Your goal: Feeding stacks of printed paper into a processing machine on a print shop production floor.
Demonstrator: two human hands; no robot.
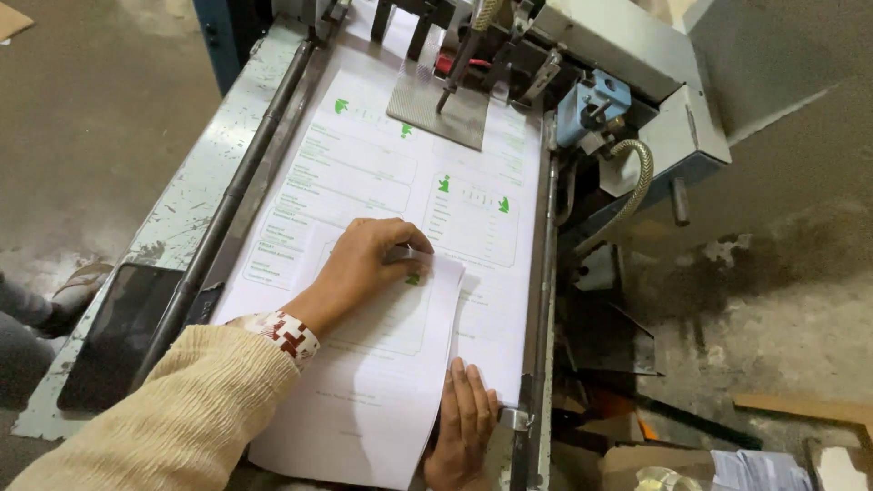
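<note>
- The left hand (368,264) lies on the loose top sheet (377,364), fingers curled, thumb and forefinger nipping its far edge near a small green mark. If that nip drags as the hand shifts, the edge will likely crease or the sheet will skew.
- The right hand (466,423) lies flat, fingers together and pressed on the near right edge of the paper, just beside the right guide rail (543,300). A lapse in pressure there could let the sheet slide off line (it already sits at a slant to the pile).
- The top sheet rests on the stack of printed forms (400,173) on the feed table (182,205), its near end overhanging; it could sag and slip off.
- The cream sleeve (182,418) hangs over the sheet's left side and may brush it askew.
- Farther out, the feeder head (473,55) and its grey pad (436,105) sit on the stack's far end; fingers reaching that way risk being caught.
- A dark phone (118,332) lies on the table's left margin, near the left rail (232,195), and could be knocked.
</note>
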